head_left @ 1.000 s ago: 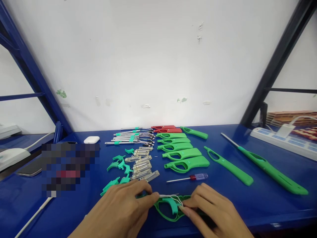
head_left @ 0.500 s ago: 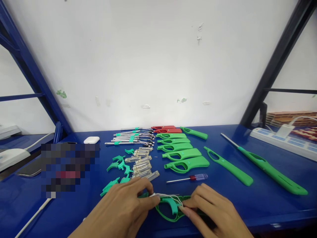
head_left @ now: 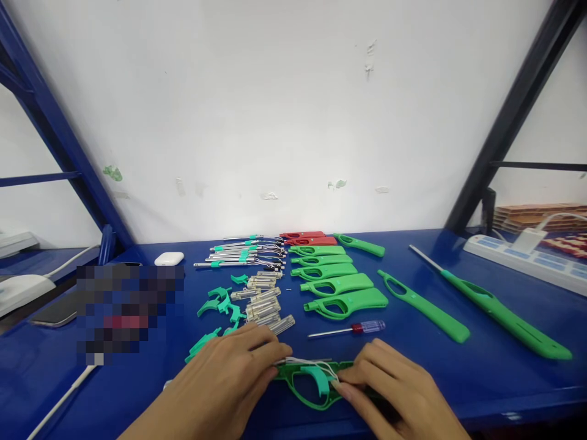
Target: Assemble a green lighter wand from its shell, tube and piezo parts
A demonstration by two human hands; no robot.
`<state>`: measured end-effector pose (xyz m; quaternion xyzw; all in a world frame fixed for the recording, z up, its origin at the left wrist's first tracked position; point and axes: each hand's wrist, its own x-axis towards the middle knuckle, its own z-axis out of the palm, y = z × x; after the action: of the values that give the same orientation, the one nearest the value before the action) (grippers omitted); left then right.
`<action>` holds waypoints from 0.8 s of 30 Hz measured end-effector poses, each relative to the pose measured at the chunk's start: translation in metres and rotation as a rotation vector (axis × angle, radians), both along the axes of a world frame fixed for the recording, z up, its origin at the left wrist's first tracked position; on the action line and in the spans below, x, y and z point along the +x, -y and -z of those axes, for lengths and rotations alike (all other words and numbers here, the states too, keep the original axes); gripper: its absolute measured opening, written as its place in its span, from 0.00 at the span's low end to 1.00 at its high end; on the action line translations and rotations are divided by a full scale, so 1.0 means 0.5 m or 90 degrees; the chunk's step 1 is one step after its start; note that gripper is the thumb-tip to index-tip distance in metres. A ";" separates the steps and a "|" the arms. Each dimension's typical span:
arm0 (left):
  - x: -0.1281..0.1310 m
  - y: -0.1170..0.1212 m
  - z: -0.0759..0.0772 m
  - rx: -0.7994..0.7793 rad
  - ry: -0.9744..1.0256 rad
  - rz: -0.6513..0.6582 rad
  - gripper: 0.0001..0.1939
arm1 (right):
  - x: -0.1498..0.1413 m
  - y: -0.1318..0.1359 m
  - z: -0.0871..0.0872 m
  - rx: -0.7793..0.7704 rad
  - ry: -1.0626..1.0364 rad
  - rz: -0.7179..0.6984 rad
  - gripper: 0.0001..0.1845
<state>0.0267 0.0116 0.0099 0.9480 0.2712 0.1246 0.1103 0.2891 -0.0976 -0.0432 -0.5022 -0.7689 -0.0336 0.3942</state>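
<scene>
At the front edge of the table lies an opened green lighter shell (head_left: 305, 400), its inside facing up, with a teal trigger (head_left: 316, 374) set by its finger loop. Thin white wires (head_left: 316, 363) run along its upper side, between my two hands. My left hand (head_left: 233, 373) is closed around the narrow nozzle end, fingertips pressed on the wires and shell. What lies under those fingers is hidden. My right hand (head_left: 389, 388) grips the handle end, thumb and index finger pinching at the wires beside the trigger. Its palm covers the rest of the handle.
Beyond my hands are a screwdriver (head_left: 358, 329), several green shell halves (head_left: 348, 302), red shells (head_left: 305, 237), clear fuel tanks (head_left: 266, 308), loose teal triggers (head_left: 220, 302) and metal nozzle rods (head_left: 233, 255). An assembled lighter (head_left: 499, 311) and a power strip (head_left: 527, 263) lie right.
My left hand's fingers have come down over the nozzle end and wires, from a raised pinch. The right hand stays in place on the shell.
</scene>
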 end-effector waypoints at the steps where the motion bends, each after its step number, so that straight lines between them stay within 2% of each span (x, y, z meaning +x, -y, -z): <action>1: 0.000 -0.001 0.001 -0.017 -0.011 -0.005 0.18 | 0.000 0.000 0.000 0.001 0.000 -0.001 0.14; 6: 0.002 -0.006 -0.004 -0.098 -0.064 -0.040 0.19 | -0.001 -0.002 -0.002 0.002 0.000 0.005 0.16; 15: 0.015 -0.009 -0.025 -0.116 -0.068 -0.060 0.19 | -0.004 -0.002 -0.009 -0.006 0.005 0.008 0.17; 20: 0.010 -0.006 -0.018 -0.102 -0.025 -0.048 0.20 | -0.001 -0.002 -0.011 0.007 0.006 0.008 0.17; 24: -0.003 0.004 -0.001 -0.082 0.020 -0.024 0.14 | 0.003 -0.001 -0.007 0.000 0.007 0.006 0.17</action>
<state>0.0251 0.0095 0.0105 0.9316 0.2948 0.1238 0.1729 0.2905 -0.0970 -0.0396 -0.5053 -0.7688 -0.0383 0.3902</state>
